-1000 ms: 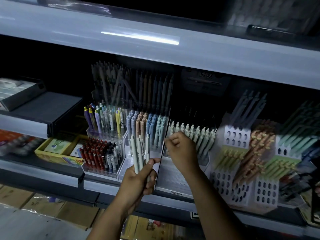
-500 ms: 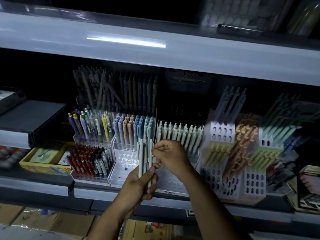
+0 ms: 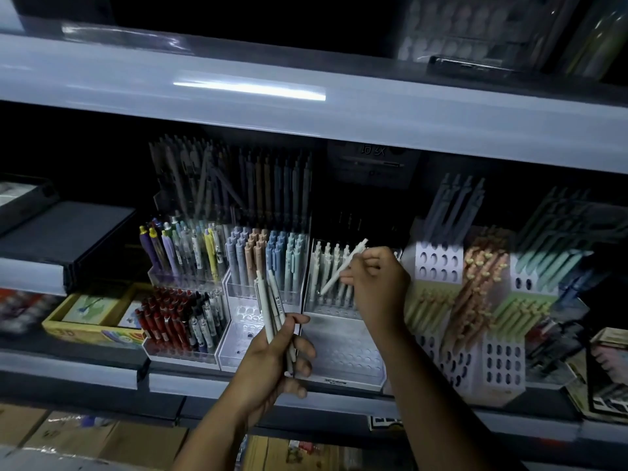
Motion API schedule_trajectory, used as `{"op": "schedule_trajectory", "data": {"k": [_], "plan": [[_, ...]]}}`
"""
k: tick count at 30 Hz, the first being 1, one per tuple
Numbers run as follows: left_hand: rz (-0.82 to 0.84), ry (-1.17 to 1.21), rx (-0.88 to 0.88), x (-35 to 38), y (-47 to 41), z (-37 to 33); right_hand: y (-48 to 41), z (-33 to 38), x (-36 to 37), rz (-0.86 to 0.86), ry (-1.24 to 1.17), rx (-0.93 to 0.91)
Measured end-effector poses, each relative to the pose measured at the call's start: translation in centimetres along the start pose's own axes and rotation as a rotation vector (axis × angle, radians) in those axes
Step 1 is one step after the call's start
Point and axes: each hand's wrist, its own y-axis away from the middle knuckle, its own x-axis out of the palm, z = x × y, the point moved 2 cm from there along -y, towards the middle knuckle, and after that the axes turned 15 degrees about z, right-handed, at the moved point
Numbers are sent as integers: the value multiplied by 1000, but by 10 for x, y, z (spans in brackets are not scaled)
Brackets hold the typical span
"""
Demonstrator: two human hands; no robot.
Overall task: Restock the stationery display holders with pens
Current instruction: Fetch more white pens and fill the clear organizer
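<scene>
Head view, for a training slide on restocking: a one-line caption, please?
Right hand pinches one pale pen at the clear holder; left hand grips a bundle of spare pens.

I was looking at a stationery shop. A long retail shelf (image 3: 339,110) ran across at 12 o'clock, and the one below it carried a plastic label rail (image 3: 68,372) along its front edge. Clear tiered display holders (image 3: 343,348) at the centre stood packed with pens (image 3: 272,256) sorted by colour, and white perforated holders (image 3: 438,263) at 3 o'clock held more. A yellow boxed set (image 3: 68,331) sat at 9 o'clock, and cardboard cartons (image 3: 71,433) lay at 7 o'clock, under the shelving.
</scene>
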Motion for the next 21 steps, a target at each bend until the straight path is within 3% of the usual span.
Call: {"op": "schedule_trajectory", "data": {"k": [13,21], "plan": [[-16,16,31,-1,-4,-3,-11,-20,25,104,426,-208],[-42,1,47,-2,-2,-3,-16,-30,21,86,326,-200]]}}
